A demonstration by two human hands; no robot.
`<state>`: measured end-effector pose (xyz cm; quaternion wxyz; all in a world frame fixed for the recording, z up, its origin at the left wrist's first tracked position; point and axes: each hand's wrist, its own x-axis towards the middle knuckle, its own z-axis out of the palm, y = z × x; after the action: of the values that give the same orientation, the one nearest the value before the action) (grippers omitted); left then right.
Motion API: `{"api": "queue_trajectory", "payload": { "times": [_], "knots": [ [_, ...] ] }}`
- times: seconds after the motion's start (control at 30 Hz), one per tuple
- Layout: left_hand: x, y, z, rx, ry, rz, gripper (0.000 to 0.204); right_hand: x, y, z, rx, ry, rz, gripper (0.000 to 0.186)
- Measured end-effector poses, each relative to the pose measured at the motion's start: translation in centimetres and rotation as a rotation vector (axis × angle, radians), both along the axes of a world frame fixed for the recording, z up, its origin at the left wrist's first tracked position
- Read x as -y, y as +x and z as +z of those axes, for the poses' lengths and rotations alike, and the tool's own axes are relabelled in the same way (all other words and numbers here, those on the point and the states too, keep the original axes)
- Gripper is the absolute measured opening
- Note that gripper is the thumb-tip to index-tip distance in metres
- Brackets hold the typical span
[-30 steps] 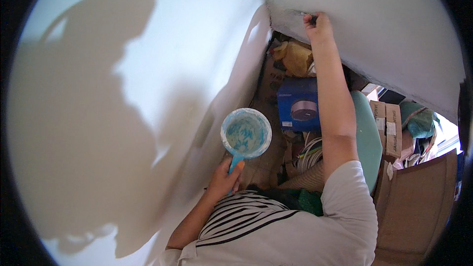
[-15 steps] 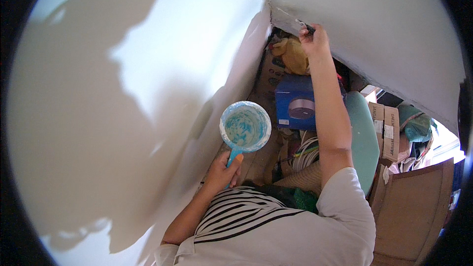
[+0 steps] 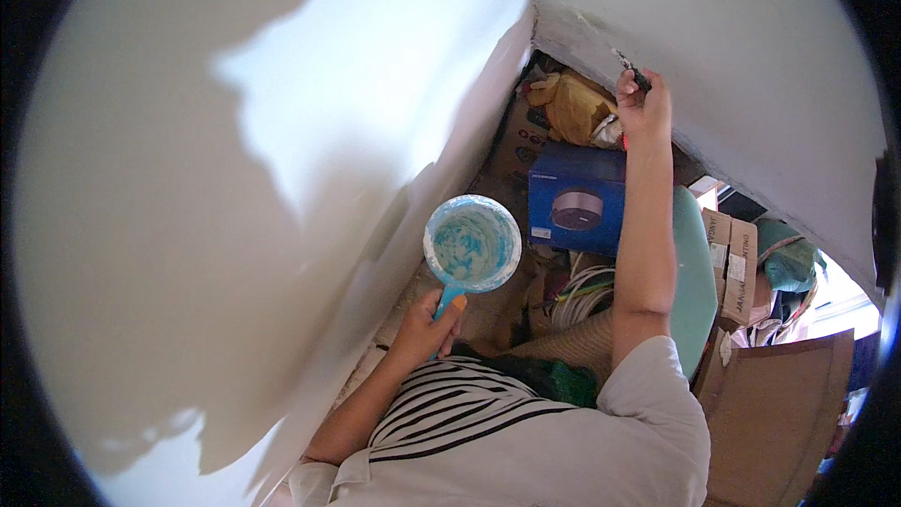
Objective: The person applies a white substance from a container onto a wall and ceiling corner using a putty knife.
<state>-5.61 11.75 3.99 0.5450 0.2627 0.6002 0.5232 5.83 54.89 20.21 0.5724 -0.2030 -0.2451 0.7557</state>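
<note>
My left hand (image 3: pixel 430 327) is closed round the handle of a blue plastic dipper (image 3: pixel 504 252), held out in front of my body. Whitish paste coats its inside and rim. Up ahead, my right hand (image 3: pixel 646 111) grips a small dark-handled putty knife (image 3: pixel 641 81). The narrow blade carries white paste and points toward the right wall (image 3: pixel 751 66), near the corner. Whether the blade touches the wall, I cannot tell.
The bright left wall (image 3: pixel 394 84) meets the right wall at a corner ahead. Below sit yellowish bags (image 3: pixel 572 105), a blue box (image 3: pixel 574 188), coiled cables (image 3: pixel 587 296) and a pale green panel (image 3: pixel 693 272). Cartons (image 3: pixel 730 263) and a brown panel (image 3: pixel 784 413) stand at right.
My right hand with the putty knife has moved right and a little nearer, away from the corner. The dipper stays in my left hand, and the view has shifted slightly.
</note>
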Motion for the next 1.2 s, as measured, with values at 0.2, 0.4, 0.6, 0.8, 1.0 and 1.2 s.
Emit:
{"api": "queue_trajectory", "payload": {
  "times": [0.2,0.4,0.6,0.8,1.0,1.2],
  "knots": [
    [0.1,-0.5,1.8,-0.053,0.014,-0.030,0.032,1.7,-0.7,-3.2,0.066,0.039,-0.152,0.012],
    [0.3,-1.0,2.0,0.018,0.024,-0.086,0.033,0.9,-0.7,-6.6,0.131,-0.004,-0.130,0.014],
    [0.4,-0.9,1.6,-0.015,0.033,-0.107,0.032,-2.0,-1.2,-7.0,0.128,-0.031,-0.160,0.012],
    [0.1,0.2,-0.2,-0.114,0.135,-0.018,0.031,-2.7,-2.3,-5.6,0.132,-0.026,-0.080,0.012],
    [0.0,0.3,-1.1,-0.080,0.134,0.000,0.025,0.5,-5.3,-3.6,0.087,0.045,0.005,0.010],
    [-0.2,0.2,0.0,-0.036,0.119,-0.019,0.021,0.9,-4.8,-3.4,-0.040,0.028,0.033,0.017]
  ]
}}
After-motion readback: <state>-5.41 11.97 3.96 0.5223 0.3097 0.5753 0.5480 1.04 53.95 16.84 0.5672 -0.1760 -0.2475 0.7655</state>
